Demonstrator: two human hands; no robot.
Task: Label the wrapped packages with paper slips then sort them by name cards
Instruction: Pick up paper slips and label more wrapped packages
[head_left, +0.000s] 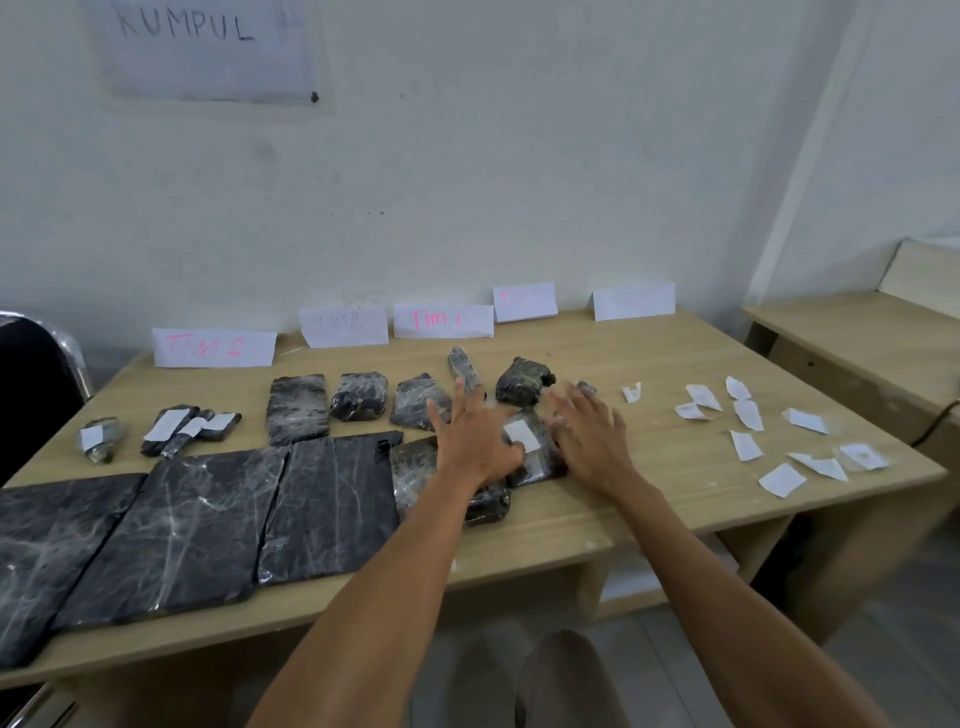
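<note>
Both hands, left hand (475, 436) and right hand (589, 434), lie spread flat, pinching nothing, flanking a wrapped package (532, 449) mid-table bearing a paper slip (521, 434). The slip looks loose, so a brushing finger could knock it off the slick wrap.

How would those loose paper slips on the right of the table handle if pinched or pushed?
The paper slips look thin and curled at the edges, so probably floppy and very light. Lying flat on the smooth table, they would likely slide rather than lift when pushed. A draught might scatter them.
</note>
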